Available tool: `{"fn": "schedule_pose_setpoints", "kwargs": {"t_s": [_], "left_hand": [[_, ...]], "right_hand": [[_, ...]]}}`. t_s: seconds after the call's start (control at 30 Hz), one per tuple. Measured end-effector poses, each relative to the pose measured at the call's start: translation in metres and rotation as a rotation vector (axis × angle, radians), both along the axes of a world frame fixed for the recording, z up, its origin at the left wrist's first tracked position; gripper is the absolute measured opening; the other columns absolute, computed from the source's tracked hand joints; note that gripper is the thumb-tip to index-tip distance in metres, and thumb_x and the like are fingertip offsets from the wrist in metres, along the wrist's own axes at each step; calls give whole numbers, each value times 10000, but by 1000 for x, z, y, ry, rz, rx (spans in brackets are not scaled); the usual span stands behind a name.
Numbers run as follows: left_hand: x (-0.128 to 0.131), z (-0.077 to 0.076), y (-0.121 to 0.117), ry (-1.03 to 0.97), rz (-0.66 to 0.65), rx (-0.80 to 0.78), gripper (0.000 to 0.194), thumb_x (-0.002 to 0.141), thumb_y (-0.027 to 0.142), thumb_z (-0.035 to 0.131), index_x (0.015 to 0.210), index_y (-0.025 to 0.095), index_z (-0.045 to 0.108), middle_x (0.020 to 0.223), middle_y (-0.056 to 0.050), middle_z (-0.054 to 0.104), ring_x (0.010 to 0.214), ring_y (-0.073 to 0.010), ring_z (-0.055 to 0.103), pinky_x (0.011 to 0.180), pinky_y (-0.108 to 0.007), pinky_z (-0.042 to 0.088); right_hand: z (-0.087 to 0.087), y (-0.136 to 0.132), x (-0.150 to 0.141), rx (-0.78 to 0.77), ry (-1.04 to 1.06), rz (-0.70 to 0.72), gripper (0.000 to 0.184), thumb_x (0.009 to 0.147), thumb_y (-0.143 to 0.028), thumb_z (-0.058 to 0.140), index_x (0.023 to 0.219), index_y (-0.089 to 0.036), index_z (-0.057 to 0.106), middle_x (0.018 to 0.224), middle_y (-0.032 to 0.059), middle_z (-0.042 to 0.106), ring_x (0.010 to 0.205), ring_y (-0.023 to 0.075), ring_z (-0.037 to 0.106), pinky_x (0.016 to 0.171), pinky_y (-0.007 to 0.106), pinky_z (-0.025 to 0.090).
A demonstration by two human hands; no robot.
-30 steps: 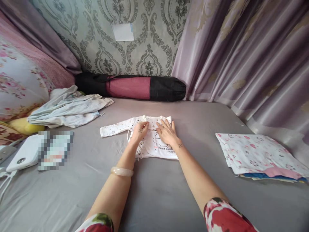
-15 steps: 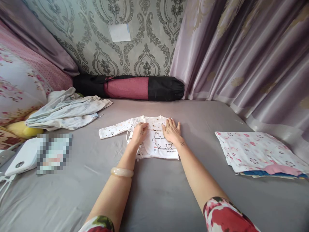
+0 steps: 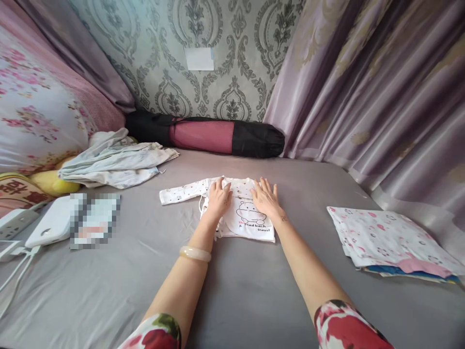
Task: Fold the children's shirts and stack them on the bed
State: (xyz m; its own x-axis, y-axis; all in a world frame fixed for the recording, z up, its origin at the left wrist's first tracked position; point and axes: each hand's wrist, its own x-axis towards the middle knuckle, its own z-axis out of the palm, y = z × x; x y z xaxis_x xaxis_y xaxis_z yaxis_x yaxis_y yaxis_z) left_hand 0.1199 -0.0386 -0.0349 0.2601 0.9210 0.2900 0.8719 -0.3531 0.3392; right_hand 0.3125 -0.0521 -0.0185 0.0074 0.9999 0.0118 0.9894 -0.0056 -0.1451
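Note:
A small white baby shirt lies flat on the grey sheet, with a cartoon animal and lettering on its front. Its left-hand sleeve stretches out to the side, while the other sleeve does not show beyond the body. My left hand rests on the upper chest near the side ties, fingers extended and partly apart. On the opposite edge, below the shoulder, my right hand lies flat with its fingers spread.
To the right sits a folded stack of printed cloth. Crumpled light cloths lie at the back left, near a white power bank with cables. A black and pink rolled bag lies along the wall.
My left hand has gone from bunched fingers to more extended ones on the shirt. My right hand has slid outward from the chest to the shirt's side edge. The camera view has shifted slightly.

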Motion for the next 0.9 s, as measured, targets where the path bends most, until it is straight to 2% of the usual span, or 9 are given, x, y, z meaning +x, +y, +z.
{"fn": "schedule_pose_setpoints", "kwargs": {"t_s": [0.13, 0.27, 0.4, 0.53, 0.63, 0.73, 0.9], "left_hand": [[3, 9, -10, 65, -82, -125, 451, 994, 307, 320, 1418, 226, 449, 1520, -92, 400, 1370, -332, 340, 1066, -488, 352], [5, 8, -14, 113, -113, -243, 495, 995, 352, 316, 1461, 209, 401, 1562, -102, 344, 1429, -351, 273, 1126, -520, 261], [5, 6, -13, 98, -107, -283, 502, 980, 360, 358, 1463, 232, 399, 1577, -92, 317, 1443, -349, 258, 1141, -519, 237], [2, 12, -10, 24, -129, -320, 494, 960, 343, 415, 1438, 222, 441, 1567, -102, 335, 1446, -352, 256, 1141, -528, 244], [-11, 21, -3, -114, -144, -275, 470, 935, 322, 471, 1378, 173, 514, 1485, -148, 453, 1390, -314, 380, 1120, -455, 318], [-37, 29, 4, -244, -42, -211, 425, 920, 291, 485, 1304, 135, 578, 1325, -164, 604, 1248, -276, 541, 1058, -383, 399], [-90, 31, 8, -333, 308, -181, 400, 922, 299, 456, 1244, 125, 618, 1239, -157, 659, 1161, -274, 604, 995, -370, 443]], "right_hand": [[0, 5, -7, -31, -26, 98, 619, 1016, -455, 159, 1541, -146, 269, 1613, 130, 189, 1491, 256, 109, 1200, 458, 46], [-11, 10, -6, -56, -11, 55, 641, 1012, -484, 170, 1547, -141, 250, 1615, 145, 173, 1491, 273, 102, 1199, 423, 84], [-17, 12, -1, -58, 5, 34, 645, 1010, -495, 156, 1552, -155, 237, 1624, 131, 146, 1494, 271, 69, 1197, 417, 94], [-6, 13, -4, -116, -4, 26, 652, 1005, -507, 160, 1552, -161, 237, 1619, 143, 157, 1492, 290, 88, 1192, 482, 64], [5, 13, -18, -97, 20, 45, 643, 1002, -523, 136, 1551, -205, 244, 1621, 132, 155, 1491, 303, 83, 1179, 540, 16], [7, 11, -36, -99, 89, 117, 622, 1004, -522, 123, 1558, -255, 215, 1632, 108, 114, 1495, 292, 40, 1178, 539, 29], [-6, 9, -48, -120, 80, 135, 580, 1006, -494, 155, 1543, -301, 257, 1632, 91, 129, 1492, 318, 27, 1162, 582, 9]]}}
